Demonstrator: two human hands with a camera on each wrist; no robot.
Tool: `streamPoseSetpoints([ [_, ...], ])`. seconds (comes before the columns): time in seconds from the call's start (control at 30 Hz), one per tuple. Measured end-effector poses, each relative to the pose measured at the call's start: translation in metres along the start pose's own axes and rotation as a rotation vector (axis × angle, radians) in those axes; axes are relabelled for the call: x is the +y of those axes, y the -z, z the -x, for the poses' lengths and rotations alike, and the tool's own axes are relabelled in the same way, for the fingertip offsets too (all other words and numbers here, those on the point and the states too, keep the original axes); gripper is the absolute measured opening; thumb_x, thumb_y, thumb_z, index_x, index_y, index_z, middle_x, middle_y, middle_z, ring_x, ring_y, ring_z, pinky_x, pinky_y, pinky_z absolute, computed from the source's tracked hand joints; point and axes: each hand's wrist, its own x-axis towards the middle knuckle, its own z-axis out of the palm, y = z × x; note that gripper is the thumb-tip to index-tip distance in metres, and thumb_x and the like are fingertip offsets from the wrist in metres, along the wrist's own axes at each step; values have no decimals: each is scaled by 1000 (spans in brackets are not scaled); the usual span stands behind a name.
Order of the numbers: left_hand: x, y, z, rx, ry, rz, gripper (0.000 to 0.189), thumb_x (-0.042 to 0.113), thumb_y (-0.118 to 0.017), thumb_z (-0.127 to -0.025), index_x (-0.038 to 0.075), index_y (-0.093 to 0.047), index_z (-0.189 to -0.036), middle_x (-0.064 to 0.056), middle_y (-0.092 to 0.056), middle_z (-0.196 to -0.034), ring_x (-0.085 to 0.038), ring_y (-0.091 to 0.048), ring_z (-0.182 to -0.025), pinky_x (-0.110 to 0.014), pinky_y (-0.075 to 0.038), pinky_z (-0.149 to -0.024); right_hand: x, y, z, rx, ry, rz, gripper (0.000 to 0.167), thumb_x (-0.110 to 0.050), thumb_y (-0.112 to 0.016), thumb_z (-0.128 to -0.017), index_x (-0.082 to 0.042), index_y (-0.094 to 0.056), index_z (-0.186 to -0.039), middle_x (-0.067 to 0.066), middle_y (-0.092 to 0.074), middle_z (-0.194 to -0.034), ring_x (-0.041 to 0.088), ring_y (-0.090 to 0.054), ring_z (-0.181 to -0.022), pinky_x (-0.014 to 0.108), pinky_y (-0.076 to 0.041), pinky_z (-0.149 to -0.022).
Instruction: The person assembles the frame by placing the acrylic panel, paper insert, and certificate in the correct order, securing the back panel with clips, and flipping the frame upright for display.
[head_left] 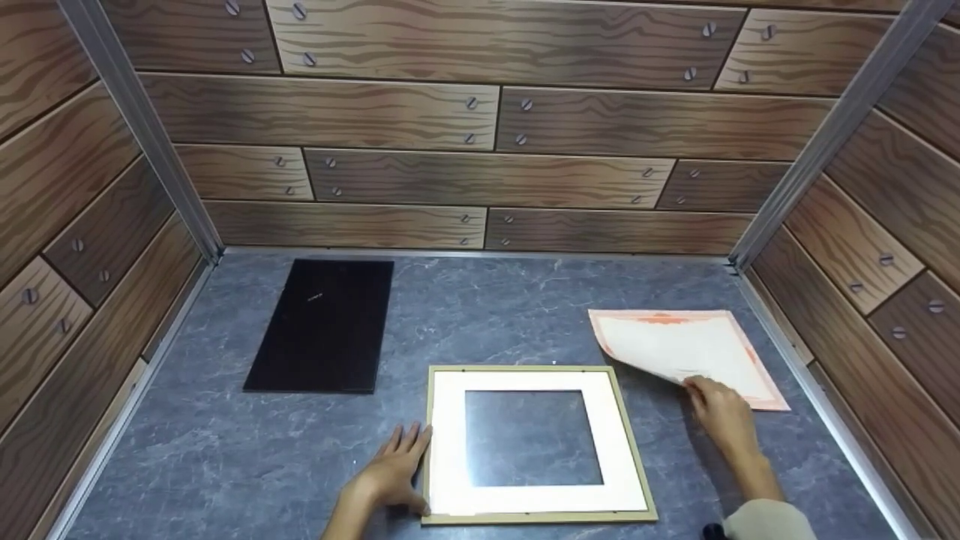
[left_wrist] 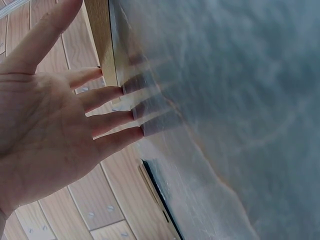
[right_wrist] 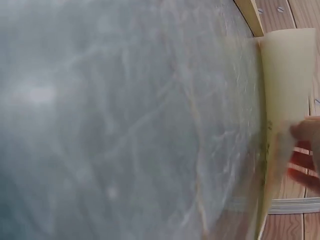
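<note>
A picture frame [head_left: 538, 517] with a thin light wooden rim and a white mat [head_left: 525, 500] lies flat on the table; the grey surface shows through the mat's square opening. My left hand [head_left: 386, 469] rests at its left side, fingers extended and fingertips against the rim, as the left wrist view also shows with the hand [left_wrist: 50, 120] beside the wooden edge [left_wrist: 100, 35]. To the right, my right hand [head_left: 724, 420] pinches the near edge of an orange-bordered sheet of paper [head_left: 675, 341], whose near-left part curls up. In the right wrist view the sheet [right_wrist: 287, 75] hangs bent.
A black rectangular panel [head_left: 326, 322] lies flat at the back left. The grey marbled tabletop [head_left: 495, 315] is enclosed by wood-patterned walls [head_left: 480, 176] at the back and both sides, with metal strips [head_left: 795, 150] along the corners.
</note>
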Motion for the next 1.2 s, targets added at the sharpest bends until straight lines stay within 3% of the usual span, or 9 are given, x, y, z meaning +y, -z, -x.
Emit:
streamPoseSetpoints([
  [0.2, 0, 1, 1, 2, -7, 10, 107, 24, -86, -59, -2, -24, -142, -29, -17, -145, -49, -8, -131, -58, -15, -102, -3, 13, -19, 130, 34, -53, 23, 19, -68, -65, 4, -64, -82, 15, -61, -74, 34, -58, -67, 42, -45, -60],
  [0.4, -1, 1, 1, 1, -17, 18, 107, 23, -86, -59, -3, -24, -142, -29, -17, -145, -49, -8, -131, -59, -14, -102, -16, 33, -43, 177, 98, -66, 24, 16, -67, -68, 2, -66, -87, 13, -59, -80, 33, -55, -74, 39, -41, -68],
  [0.63, 0, 0, 1, 10, -21, 19, 107, 24, -86, -59, -3, -24, -142, -29, -17, -145, -50, -8, -130, -59, -14, -101, -40, 56, -73, 246, 238, 25, 20, 5, -58, -81, -3, -70, -95, 12, -61, -78, 34, -55, -66, 44, -41, -57],
  [0.8, 0, -1, 2, 14, -23, 27, 107, 24, -86, -59, -3, -24, -142, -29, -17, -145, -50, -8, -130, -60, -15, -101, -59, 64, -91, 332, 253, 44, 21, 2, -55, -83, -5, -72, -94, 12, -63, -78, 35, -56, -68, 47, -42, -64],
  [0.83, -10, -8, -4, 21, -28, 16, 110, 29, -86, -59, 1, -22, -144, -27, -16, -146, -49, -8, -131, -59, -15, -101, -63, 65, -93, 342, 255, 42, 22, 3, -56, -83, -5, -72, -94, 12, -63, -79, 35, -56, -68, 47, -42, -64],
  [0.87, -10, -8, -4, 19, -28, 16, 110, 29, -86, -59, 1, -22, -144, -27, -16, -146, -49, -8, -131, -59, -16, -101, -67, 66, -96, 350, 257, 39, 23, 4, -56, -82, -6, -73, -93, 12, -63, -78, 35, -56, -67, 46, -42, -62],
  [1.0, -9, -7, -4, 20, -32, 6, 110, 29, -86, -59, 0, -22, -144, -28, -17, -145, -49, -8, -131, -59, -16, -101, -82, 73, -107, 332, 277, 9, 25, 8, -57, -80, -7, -73, -91, 9, -63, -78, 31, -55, -63, 41, -42, -55],
  [1.07, 2, 1, 3, 17, -28, 9, 107, 25, -86, -59, -3, -25, -142, -29, -19, -144, -50, -9, -130, -59, -16, -101, -89, 77, -113, 303, 289, -12, 24, 10, -60, -79, -7, -73, -90, 8, -63, -78, 28, -55, -62, 38, -42, -52],
  [1.2, 1, 0, 3, 32, -39, 0, 107, 24, -86, -58, -4, -26, -141, -30, -20, -143, -51, -10, -129, -59, -17, -101, -104, 84, -124, 215, 293, -71, 28, 14, -65, -74, -8, -72, -90, 7, -62, -78, 24, -55, -64, 36, -44, -51],
])
